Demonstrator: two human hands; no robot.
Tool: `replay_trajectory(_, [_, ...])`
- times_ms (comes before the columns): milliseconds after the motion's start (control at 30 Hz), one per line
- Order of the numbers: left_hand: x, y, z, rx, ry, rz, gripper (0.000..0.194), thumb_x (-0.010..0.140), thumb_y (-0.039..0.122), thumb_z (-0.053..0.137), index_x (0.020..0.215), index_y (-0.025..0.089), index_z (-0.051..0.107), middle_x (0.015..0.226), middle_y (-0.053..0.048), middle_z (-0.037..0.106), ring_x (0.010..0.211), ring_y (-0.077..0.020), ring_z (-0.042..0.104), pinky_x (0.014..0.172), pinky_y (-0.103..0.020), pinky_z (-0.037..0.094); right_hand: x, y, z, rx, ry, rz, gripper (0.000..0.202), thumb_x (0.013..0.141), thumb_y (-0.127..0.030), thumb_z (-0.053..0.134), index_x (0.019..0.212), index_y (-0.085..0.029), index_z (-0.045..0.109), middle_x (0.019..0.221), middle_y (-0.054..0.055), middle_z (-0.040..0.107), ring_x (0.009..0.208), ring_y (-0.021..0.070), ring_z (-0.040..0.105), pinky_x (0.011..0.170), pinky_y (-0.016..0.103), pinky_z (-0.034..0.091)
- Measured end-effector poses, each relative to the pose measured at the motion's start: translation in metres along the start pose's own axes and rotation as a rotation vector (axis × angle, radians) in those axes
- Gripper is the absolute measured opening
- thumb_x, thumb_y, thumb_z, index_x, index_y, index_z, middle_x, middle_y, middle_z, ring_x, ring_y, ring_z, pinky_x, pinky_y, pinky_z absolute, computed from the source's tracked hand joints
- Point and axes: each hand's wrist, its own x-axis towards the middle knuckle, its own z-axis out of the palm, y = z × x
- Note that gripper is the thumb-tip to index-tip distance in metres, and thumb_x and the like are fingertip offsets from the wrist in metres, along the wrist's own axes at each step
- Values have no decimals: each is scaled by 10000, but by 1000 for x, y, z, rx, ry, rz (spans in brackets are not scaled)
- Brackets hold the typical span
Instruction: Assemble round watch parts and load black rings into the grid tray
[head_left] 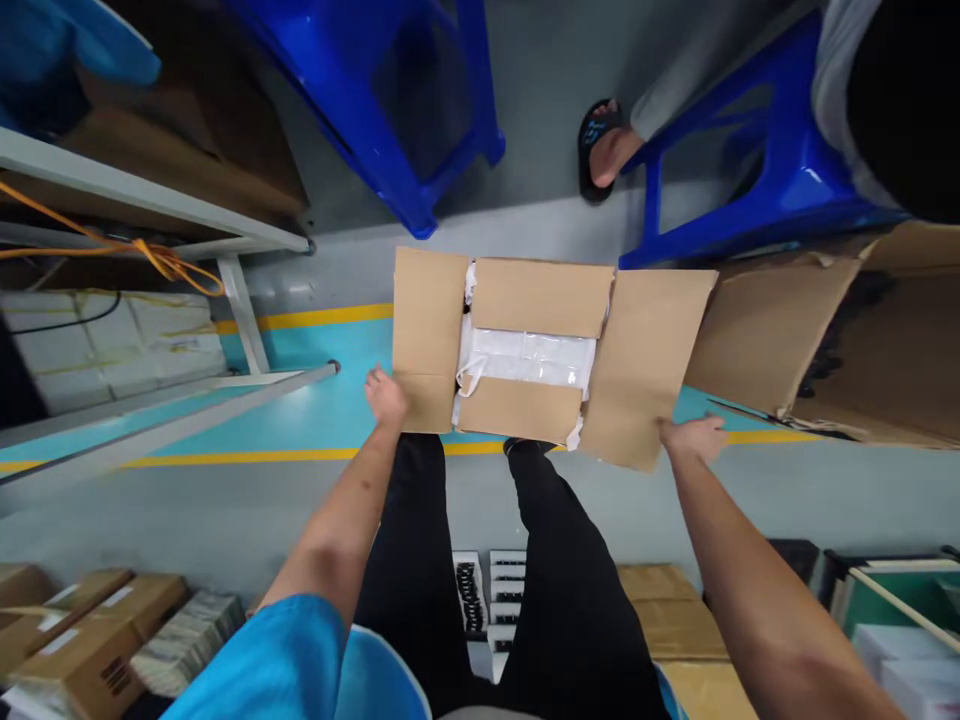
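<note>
We've got the carton (536,315) mid-view, its 12 o'clock flap (541,290) & 6 o'clock flap (520,405) folded in; 9 o'clock flap (429,330) & 3 o'clock flap (646,350) not yet. Our L hand (386,398), approx. 8 o'clock: can't tell grip; R hand (694,437), 4 o'clock: fingers wide.

Blue short-slv top (277,655), blk trousers (570,580)

brown cardboard box (544,300), royal-blue stools (345,90), turquoise floor stripe (315,420) edged yellow, black trousers (409,550)
</note>
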Motion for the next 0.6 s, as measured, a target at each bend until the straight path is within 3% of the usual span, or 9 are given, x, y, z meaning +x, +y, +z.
replay_trajectory(100, [1,42,11,168,-29,393,614,969,57,427,1582,98,406,1651,-222,418,1579,-296,331,1305,-479,249,-9,-33,-8,104,166,-201,577,946,-316,499,1442,-22,482,1471,317,504,1399,420,463,1158,547,397])
replay_trajectory(133, [0,58,19,216,-146,571,596,979,52,387,1568,127,446,1640,-182,453,1579,-265,334,1310,-442,240,-14,-54,-5,142,141,-383,495,952,-286,488,1385,-54,545,1459,275,533,1397,384,464,1193,507,362])
replay_trajectory(200, [-6,86,38,293,-419,783,535,1021,142,423,1553,134,480,1618,-162,493,1563,-254,364,1306,-395,241,-25,-99,5,147,-93,-684,401,964,-252,478,1300,-93,629,1389,220,608,1346,333,505,1200,430,353])
replay_trajectory(267, [-14,107,55,326,-561,779,527,1052,309,486,1535,96,493,1579,-194,527,1519,-284,426,1285,-389,276,-35,-136,21,94,-325,-716,377,981,-278,498,1259,-92,671,1344,208,652,1313,323,537,1171,391,382])
replay_trajectory(333, [-19,118,64,288,-554,685,544,1085,420,424,1501,83,517,1518,-208,582,1447,-291,507,1245,-387,334,-43,-156,36,48,-391,-621,411,1025,-310,442,1235,-54,685,1320,250,660,1306,345,553,1148,410,403])
replay_trajectory(400, [-23,122,64,252,-555,609,534,1118,423,281,1445,112,566,1437,-185,650,1364,-272,582,1187,-377,399,-49,-155,46,38,-401,-500,461,1060,-329,364,1228,-44,686,1282,279,667,1278,364,584,1116,451,426])
replay_trajectory(467, [-28,119,56,270,-643,558,518,1115,433,278,1359,147,635,1328,-161,717,1262,-270,654,1109,-370,467,-54,-138,51,45,-500,-394,388,1035,-357,460,1157,-93,716,1206,251,704,1194,359,642,1045,451,472])
replay_trajectory(533, [-36,110,48,319,-740,537,493,1049,520,467,1331,169,666,1312,-162,726,1244,-306,665,1081,-403,496,-60,-114,51,65,-650,-328,229,894,-356,705,936,-134,741,1023,193,748,1027,331,700,917,402,527])
replay_trajectory(600, [-50,97,43,412,-812,563,754,854,606,738,1460,182,592,1488,-202,613,1394,-400,548,1144,-524,454,-65,-93,49,96,-739,-295,228,704,-270,868,737,-143,682,786,135,726,842,289,703,779,354,546])
